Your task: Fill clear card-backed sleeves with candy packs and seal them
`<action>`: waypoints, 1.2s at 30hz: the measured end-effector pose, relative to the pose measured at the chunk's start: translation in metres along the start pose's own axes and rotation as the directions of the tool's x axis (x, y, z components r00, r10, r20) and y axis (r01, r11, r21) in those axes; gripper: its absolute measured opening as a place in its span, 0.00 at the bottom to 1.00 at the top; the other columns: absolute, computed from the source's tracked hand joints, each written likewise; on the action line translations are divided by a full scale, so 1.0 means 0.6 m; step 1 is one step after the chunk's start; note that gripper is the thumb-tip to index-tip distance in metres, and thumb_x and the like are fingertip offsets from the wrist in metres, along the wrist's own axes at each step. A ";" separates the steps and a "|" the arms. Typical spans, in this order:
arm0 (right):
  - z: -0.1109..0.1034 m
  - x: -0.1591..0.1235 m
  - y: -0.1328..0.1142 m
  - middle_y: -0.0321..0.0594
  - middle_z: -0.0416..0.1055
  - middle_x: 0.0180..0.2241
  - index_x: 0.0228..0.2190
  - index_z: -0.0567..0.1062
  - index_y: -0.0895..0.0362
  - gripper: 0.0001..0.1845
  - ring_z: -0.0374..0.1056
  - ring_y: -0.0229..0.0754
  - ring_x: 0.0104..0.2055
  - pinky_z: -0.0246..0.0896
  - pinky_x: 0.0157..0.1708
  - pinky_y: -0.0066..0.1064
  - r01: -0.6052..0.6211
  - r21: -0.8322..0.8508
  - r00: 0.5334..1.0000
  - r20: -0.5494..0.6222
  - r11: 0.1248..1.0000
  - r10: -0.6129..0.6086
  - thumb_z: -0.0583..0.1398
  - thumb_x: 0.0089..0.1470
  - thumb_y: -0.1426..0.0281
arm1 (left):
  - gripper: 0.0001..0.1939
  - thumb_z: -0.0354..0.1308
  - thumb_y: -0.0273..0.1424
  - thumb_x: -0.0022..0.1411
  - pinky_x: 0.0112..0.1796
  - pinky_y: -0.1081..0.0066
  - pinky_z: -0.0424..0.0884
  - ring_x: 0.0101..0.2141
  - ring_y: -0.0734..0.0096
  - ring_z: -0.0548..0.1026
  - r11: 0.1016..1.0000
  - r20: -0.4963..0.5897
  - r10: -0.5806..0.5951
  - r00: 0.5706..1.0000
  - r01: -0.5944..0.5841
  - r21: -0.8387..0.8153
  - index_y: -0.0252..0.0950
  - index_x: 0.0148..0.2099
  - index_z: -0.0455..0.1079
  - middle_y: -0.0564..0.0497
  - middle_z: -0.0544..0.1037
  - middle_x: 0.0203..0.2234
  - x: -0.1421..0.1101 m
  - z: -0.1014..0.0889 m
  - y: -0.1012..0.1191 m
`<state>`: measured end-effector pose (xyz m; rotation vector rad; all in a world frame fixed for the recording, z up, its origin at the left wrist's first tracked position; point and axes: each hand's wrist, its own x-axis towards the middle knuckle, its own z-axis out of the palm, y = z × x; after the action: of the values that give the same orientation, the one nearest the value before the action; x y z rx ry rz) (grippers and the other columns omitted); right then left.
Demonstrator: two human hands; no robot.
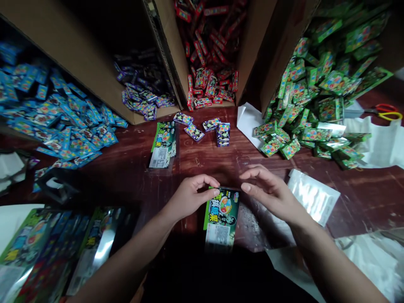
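Packet [225, 210]: lay at the desk's [198, 162] near edge, top corner pinched in the left grip [189, 197]. Right grip [274, 192]: stood parted just beside it. Purple packs [223, 134]: lay loose between packet and far-edge cartons [252, 46]. Green packs [273, 145]: lay spilled toward the right edge.

Green packet [221, 219], “糖果” (Chinese for candy)
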<state>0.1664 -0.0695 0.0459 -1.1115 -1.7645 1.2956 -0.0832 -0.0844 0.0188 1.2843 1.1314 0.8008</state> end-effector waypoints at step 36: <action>0.404 0.259 0.001 0.63 0.46 0.70 0.65 0.61 0.65 0.48 0.40 0.66 0.73 0.36 0.68 0.62 0.451 -0.535 0.874 0.427 0.715 -0.232 0.68 0.52 0.53 | 0.22 0.58 0.38 0.65 0.62 0.43 0.59 0.65 0.41 0.60 0.449 -0.707 0.349 0.615 0.552 0.703 0.36 0.59 0.70 0.38 0.71 0.59 -0.349 -0.126 -0.072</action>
<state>-0.1107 -0.0213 -0.0174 -0.8318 -2.6347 0.6869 -0.2220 -0.2635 0.0224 1.7006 2.6694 0.6374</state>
